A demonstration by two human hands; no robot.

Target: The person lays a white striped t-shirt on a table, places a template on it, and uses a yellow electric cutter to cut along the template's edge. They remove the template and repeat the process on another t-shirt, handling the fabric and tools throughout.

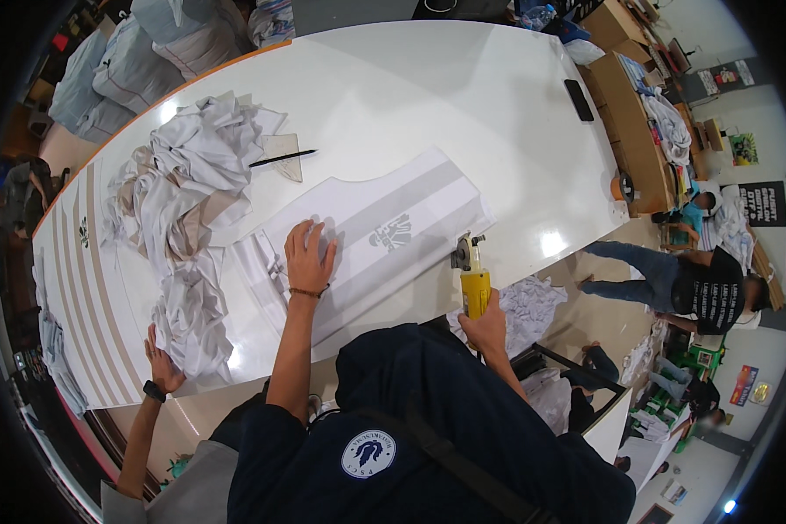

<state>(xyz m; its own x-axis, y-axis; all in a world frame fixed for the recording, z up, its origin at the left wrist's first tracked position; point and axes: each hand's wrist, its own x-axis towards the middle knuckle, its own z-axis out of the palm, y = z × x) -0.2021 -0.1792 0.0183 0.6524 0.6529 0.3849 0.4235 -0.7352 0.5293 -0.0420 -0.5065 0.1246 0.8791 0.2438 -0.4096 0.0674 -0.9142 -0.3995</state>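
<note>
My left hand [308,259] lies flat with fingers stretched on a stack of white cut fabric [349,223] that has a grey stripe and a printed emblem. A yellow electric rotary fabric cutter [474,284] is gripped in my right hand [487,328]. Its blade head stands at the lower right edge of the stack; whether it touches the cloth I cannot tell. A heap of crumpled white and beige cloth [205,144] lies to the left. Near it, a black pen [282,158] rests across a small beige pattern piece [288,168].
A co-worker's hand [162,361] with a wristwatch touches the white table [384,96] by the heap. Striped fabric [87,288] covers the left end. A black phone [578,100] and a tape roll [621,187] lie at the right. White scraps [533,310] hang below the front edge.
</note>
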